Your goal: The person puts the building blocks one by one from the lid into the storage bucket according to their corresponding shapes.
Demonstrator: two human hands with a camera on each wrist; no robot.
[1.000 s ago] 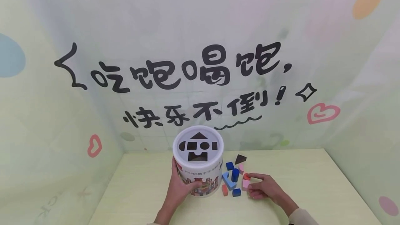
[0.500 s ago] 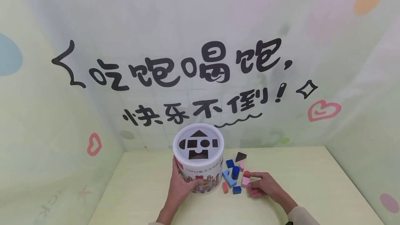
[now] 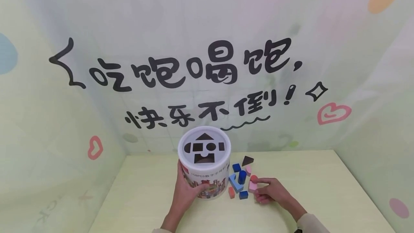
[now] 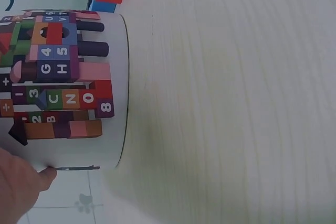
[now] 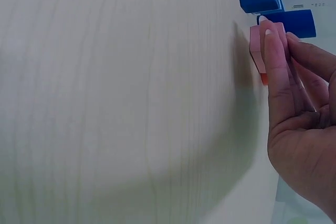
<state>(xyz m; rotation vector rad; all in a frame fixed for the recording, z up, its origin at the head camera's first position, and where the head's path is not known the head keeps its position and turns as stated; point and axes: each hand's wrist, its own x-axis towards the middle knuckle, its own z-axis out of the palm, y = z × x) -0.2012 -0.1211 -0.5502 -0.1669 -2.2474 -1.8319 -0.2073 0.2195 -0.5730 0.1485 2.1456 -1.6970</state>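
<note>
At the lower centre of the head view, the left hand (image 3: 185,190) wraps around the side of the white cylindrical shape-sorter tub (image 3: 204,168), standing upright on the pale wooden worktop (image 3: 323,190). Just right of it, the right hand (image 3: 271,192) pinches a small pink wooden block (image 3: 252,187) resting among scattered blue and red wooden blocks (image 3: 239,182).

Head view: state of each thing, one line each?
bucket: upright, lid on, shape slots facing up.
left hand: grips the bucket's side.
pink block: on the table, pinched by the right hand.
right hand: fingers curled round the pink block.
red block: touching the right hand's fingertip.
dark blue cylinder: standing upright.
dark triangle block: loose, untouched.
table: bears all of it.
</note>
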